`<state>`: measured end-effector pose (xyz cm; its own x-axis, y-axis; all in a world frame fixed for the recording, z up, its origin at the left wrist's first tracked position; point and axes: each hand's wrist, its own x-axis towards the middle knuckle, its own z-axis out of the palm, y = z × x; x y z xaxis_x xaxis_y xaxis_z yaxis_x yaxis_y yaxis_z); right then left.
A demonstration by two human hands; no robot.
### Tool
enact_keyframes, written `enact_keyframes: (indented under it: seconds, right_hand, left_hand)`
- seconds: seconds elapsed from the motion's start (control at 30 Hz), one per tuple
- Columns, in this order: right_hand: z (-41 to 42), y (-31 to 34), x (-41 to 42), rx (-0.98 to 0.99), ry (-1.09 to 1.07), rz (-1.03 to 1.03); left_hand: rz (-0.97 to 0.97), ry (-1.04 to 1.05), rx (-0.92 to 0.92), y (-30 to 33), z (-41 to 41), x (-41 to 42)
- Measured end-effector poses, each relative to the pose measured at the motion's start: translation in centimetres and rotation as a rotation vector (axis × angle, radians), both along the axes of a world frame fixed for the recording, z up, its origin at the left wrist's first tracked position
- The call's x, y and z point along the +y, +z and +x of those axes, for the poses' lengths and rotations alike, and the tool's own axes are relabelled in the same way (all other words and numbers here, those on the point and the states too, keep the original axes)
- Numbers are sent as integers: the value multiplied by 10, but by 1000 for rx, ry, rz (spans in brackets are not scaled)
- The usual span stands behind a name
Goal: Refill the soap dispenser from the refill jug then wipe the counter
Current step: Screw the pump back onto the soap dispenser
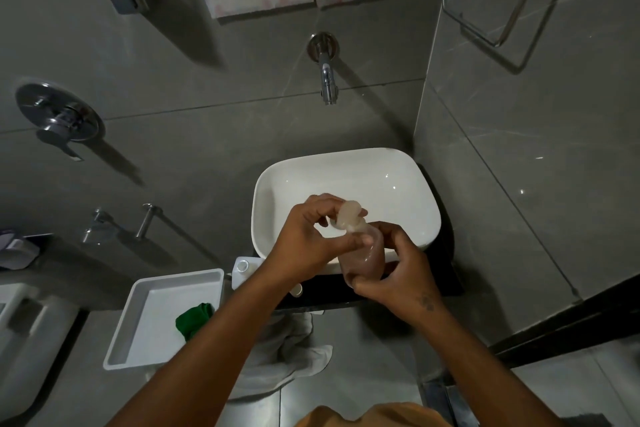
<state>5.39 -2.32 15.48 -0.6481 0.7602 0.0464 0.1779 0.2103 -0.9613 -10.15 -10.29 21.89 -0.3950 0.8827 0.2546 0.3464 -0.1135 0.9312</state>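
The one camera sits on my head, facing forward and steeply down, close above my hands (349, 253) and the basin (398, 180).
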Motion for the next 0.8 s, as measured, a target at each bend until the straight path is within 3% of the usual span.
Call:
enact_keyframes:
  seconds: [0.4,0.6,0.7,0.8]
  right_hand:
    - [-3,-2,3,21,-36,15]
    - [-5,-2,2,25,-18,6]
    - [-4,-1,2,33,-30,9]
    - [-4,0,3,32,-6,3]
  left_hand:
    - [9,-17,-229,-9,2,1]
    - [14,35,-105,-3,3,1]
    - [32,-28,-162,-2,0,-1]
    - [60,-30,-93,-3,2,-2]
